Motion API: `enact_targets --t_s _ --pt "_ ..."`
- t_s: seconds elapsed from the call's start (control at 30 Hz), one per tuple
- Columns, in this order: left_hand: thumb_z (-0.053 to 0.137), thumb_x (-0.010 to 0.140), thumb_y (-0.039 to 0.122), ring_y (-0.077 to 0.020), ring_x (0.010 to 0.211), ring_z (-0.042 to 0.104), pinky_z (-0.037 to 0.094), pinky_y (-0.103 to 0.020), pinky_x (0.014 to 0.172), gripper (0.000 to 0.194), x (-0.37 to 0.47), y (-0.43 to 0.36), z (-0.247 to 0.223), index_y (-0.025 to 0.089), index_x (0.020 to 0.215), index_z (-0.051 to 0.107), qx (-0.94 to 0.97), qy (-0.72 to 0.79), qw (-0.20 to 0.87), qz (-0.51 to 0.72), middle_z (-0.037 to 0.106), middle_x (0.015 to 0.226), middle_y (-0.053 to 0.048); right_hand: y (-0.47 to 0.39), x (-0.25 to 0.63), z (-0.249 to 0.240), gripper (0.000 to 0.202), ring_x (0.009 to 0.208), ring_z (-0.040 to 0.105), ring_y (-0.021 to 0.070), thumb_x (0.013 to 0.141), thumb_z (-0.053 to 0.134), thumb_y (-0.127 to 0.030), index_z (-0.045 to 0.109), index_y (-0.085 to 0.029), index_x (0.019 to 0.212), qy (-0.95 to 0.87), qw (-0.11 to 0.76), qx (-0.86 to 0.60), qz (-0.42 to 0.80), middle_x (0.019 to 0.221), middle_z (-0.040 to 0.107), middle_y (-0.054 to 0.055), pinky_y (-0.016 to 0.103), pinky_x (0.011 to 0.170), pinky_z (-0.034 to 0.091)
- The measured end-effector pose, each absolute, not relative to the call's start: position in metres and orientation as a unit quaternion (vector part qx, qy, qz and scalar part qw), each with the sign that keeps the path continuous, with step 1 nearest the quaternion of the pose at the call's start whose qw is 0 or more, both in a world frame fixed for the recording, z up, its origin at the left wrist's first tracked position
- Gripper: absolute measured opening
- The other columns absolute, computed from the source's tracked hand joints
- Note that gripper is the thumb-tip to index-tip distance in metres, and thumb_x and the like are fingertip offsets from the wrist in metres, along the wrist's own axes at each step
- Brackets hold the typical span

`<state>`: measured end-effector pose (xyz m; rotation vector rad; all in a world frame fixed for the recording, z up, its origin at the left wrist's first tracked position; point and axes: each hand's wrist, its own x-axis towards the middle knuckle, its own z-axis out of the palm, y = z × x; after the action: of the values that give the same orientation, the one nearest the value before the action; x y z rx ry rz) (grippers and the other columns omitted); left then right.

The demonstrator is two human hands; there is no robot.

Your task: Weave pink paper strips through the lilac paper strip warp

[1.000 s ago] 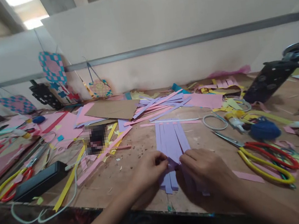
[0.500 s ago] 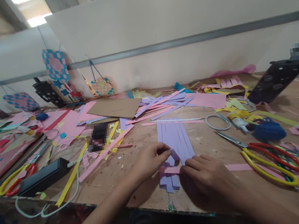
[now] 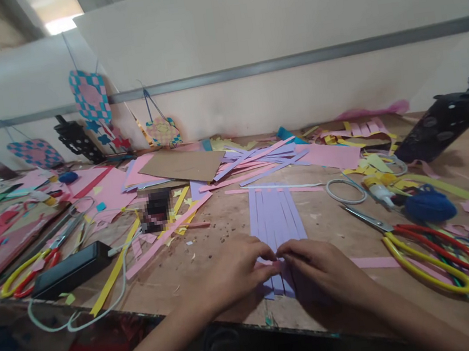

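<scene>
A lavender paper sheet (image 3: 274,213), slit lengthwise into several strips, lies on the table in front of me. Across its near end runs a pink paper strip (image 3: 268,263), mostly covered by my fingers. My left hand (image 3: 243,260) pinches the pink strip from the left, thumb below and fingers above. From the other side, my right hand (image 3: 322,265) has its thumb and fingertips closed on the strip, almost touching the left fingertips. The exact grip is partly hidden. More pink paper shows to the right of my right hand.
Scissors with red and yellow handles (image 3: 426,254) lie at right, beside blue yarn (image 3: 429,204) and a glue bottle (image 3: 379,192). Left are a black box (image 3: 74,268) with a white cable and other scissors (image 3: 41,264). Behind lie loose paper strips (image 3: 258,158) and brown cardboard (image 3: 181,166).
My left fingers have let go of a raised lavender strip and come down to the pink strip. My right hand has drawn in toward them, fingertips now nearly meeting. The view has shifted slightly.
</scene>
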<state>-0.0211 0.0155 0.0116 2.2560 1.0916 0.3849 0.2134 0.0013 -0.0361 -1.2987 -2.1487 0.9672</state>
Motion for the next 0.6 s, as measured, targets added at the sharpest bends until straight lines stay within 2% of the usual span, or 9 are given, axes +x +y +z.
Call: enact_targets --t_s 0.13,0.23,0.37,0.47,0.6 --pt "0.079 0.092 0.023 -0.0228 0.096 0.067 0.047 -0.032 0.084 0.015 -0.032 0.003 0.011 0.019 0.106 0.074 0.895 0.377 0.222 0.091 0.074 0.100 -0.003 0.000 0.213 -0.042 0.027 0.087 0.065 0.0215 0.108 0.049 -0.034 0.073 -0.023 0.101 -0.831 0.198 -0.451 0.259 0.094 0.072 0.004 0.032 0.075 0.043" --pt "0.080 0.090 0.028 -0.0257 0.098 0.065 0.047 -0.037 0.085 0.018 -0.034 -0.007 0.004 0.018 0.101 0.070 0.925 0.354 0.130 0.049 0.072 0.101 -0.005 0.001 0.207 -0.045 0.024 0.078 0.061 0.0204 0.105 0.054 -0.027 0.072 -0.021 0.091 -0.885 0.181 -0.413 0.117 0.085 0.067 0.004 0.032 0.068 0.038" --pt "0.075 0.092 0.031 -0.0265 0.092 0.064 0.048 -0.040 0.081 0.016 -0.031 -0.017 -0.008 0.018 0.094 0.066 0.938 0.344 0.044 0.030 0.070 0.097 -0.005 0.000 0.198 -0.049 0.019 0.064 0.055 0.0199 0.090 0.066 -0.008 0.066 -0.021 0.075 -0.909 0.182 -0.370 -0.055 0.073 0.065 0.002 0.034 0.063 0.032" --pt "0.070 0.094 0.024 -0.0257 0.085 0.064 0.047 -0.041 0.075 0.008 -0.025 -0.020 -0.015 0.018 0.093 0.065 0.941 0.337 0.004 0.042 0.069 0.092 -0.004 -0.002 0.194 -0.051 0.024 0.062 0.053 0.0199 0.081 0.066 0.002 0.065 -0.021 0.073 -0.910 0.188 -0.360 -0.081 0.070 0.065 0.003 0.035 0.062 0.030" --pt "0.063 0.095 0.012 -0.0244 0.078 0.063 0.045 -0.040 0.070 0.007 -0.020 -0.022 -0.019 0.017 0.090 0.065 0.940 0.338 -0.020 0.034 0.069 0.087 -0.005 -0.005 0.190 -0.052 0.023 0.062 0.052 0.0209 0.080 0.063 0.002 0.064 -0.020 0.072 -0.908 0.198 -0.357 -0.094 0.069 0.064 0.004 0.037 0.062 0.029"
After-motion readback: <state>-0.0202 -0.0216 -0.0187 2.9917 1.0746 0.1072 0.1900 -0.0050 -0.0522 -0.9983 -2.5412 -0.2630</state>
